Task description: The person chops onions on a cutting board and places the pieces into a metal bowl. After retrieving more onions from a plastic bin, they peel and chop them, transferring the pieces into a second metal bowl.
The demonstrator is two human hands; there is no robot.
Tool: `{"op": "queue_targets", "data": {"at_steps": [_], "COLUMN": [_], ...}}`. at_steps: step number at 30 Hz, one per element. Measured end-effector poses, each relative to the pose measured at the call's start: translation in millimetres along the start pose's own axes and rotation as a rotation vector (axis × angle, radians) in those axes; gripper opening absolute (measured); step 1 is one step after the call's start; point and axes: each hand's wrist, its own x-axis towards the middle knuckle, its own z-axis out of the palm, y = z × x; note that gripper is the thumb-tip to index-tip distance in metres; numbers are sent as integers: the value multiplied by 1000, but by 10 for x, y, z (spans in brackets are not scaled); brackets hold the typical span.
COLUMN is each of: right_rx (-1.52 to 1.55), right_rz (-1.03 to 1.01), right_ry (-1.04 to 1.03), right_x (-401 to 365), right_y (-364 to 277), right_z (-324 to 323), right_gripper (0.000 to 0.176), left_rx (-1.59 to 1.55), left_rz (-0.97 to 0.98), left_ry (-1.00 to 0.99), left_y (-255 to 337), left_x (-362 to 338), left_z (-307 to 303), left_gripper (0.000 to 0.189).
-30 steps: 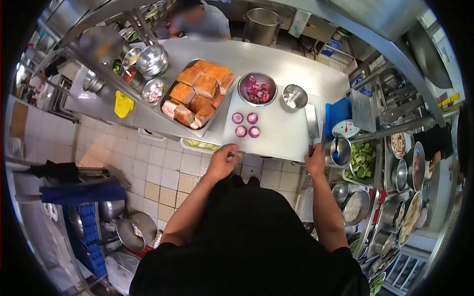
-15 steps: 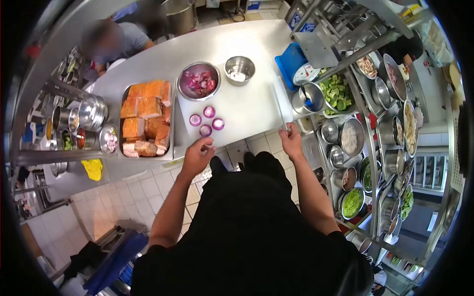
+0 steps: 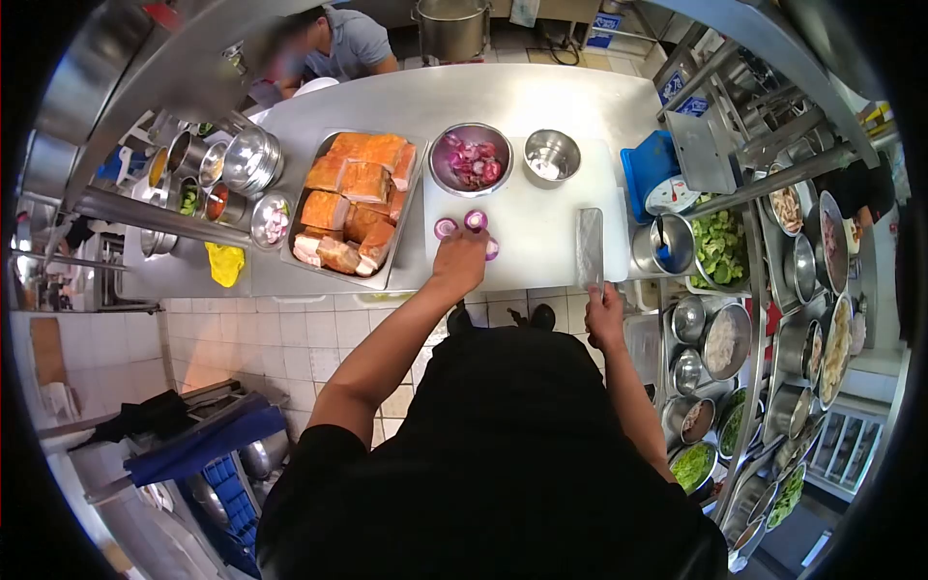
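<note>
My left hand (image 3: 462,261) reaches over several red onions on the white cutting board (image 3: 541,203), its fingers bent down and closed around one that it mostly hides. One red onion (image 3: 446,228) lies just left of the fingers, another onion (image 3: 476,219) just beyond them, and part of a third onion (image 3: 492,250) shows at their right. My right hand (image 3: 605,317) grips a cleaver (image 3: 589,246) by its handle, with the broad blade over the board's right side. Behind the onions, a steel bowl (image 3: 437,145) holds purple onion pieces (image 3: 474,164). A smaller steel bowl (image 3: 552,158) stands beside it.
A steel tray (image 3: 418,179) of browned meat blocks (image 3: 362,184) is left of the board. A blue scale (image 3: 650,164), a steel pot (image 3: 664,244) and broccoli (image 3: 717,246) are at the right. Another person (image 3: 353,43) is across the counter. A yellow cloth (image 3: 225,263) lies far left.
My left hand has moved from the board's front edge onto the onions. My right hand has turned the cleaver so its blade face shows. The view has shifted, revealing more at the left.
</note>
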Motion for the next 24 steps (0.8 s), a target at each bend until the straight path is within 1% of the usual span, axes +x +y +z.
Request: {"op": "queue_targets", "data": {"at_steps": [1, 2, 4, 6, 8, 9, 10, 11, 12, 13, 14, 15, 16, 17, 18, 19, 20, 21, 23, 24], "right_rx": [-66, -51, -73, -97, -114, -120, -239, -357, -526, -531, -636, -741, -726, -732, -800, -864, -864, -893, -922, -929], "right_rz": [2, -29, -39, -40, -187, -184, -194, -202, -325, -322, -391, -463, -424, -426, -453, -478, -476, -471, -461, -505], "right_ry": [-2, -29, -76, -120, -130, -123, -147, -172, -134, -128, -104, -83, -122, -124, -129, -133, -135, -146, -154, -159], "right_x": [-4, 25, 88, 155, 190, 193, 199, 169, 123, 80, 39, -22, -92, -116, -131, -153, -200, -260, -315, -333], "right_y": [-69, -69, -70, -21, -3, -26, -46, -113, -181, -232, -275, -361, -457, -489, -505, -524, -577, -654, -718, -730], "right_z": [-30, -58, -150, -207, -226, -266, -293, -303, -305, -303, -300, -286, -291, -295, -298, -288, -273, -252, -198, -173], "right_gripper": [16, 18, 17, 17, 15, 15, 13, 12, 13, 13, 15, 19, 22, 22, 23, 23, 23, 22, 22, 22], "left_rx": [16, 18, 35, 35, 28, -14, -56, -66, -124, -181, -182, -188, -199, -209, -213, -243, -271, -270, -437, -440], "left_rz": [-9, -16, -21, -18, -1, 18, 38, 43, 60, 78, 39, 40, -2, -45, -48, -42, -34, -35, -1, 1], "left_ry": [-32, -25, 7, 25, 36, 88, 139, 135, 144, 153, 106, 106, 75, 45, 47, 100, 150, 145, 226, 222], "left_y": [22, 22, 16, 45, 173, 283, 399, 510, 610, 697, 753, 765, 768, 789, 801, 800, 792, 762, 714, 700], "left_x": [23, 49, 73, 96, 123, 146, 171, 215, 282, 351, 413, 446, 469, 471, 438, 377, 321, 283, 230, 218], "left_z": [-5, 34, 135, 151, 149, 133, 119, 125, 142, 150, 210, 273, 332, 314, 301, 287, 260, 262, 263, 261], "left_gripper": [33, 33, 45, 47, 48, 49, 50, 50, 52, 54, 55, 55, 58, 60, 60, 59, 59, 59, 56, 56]}}
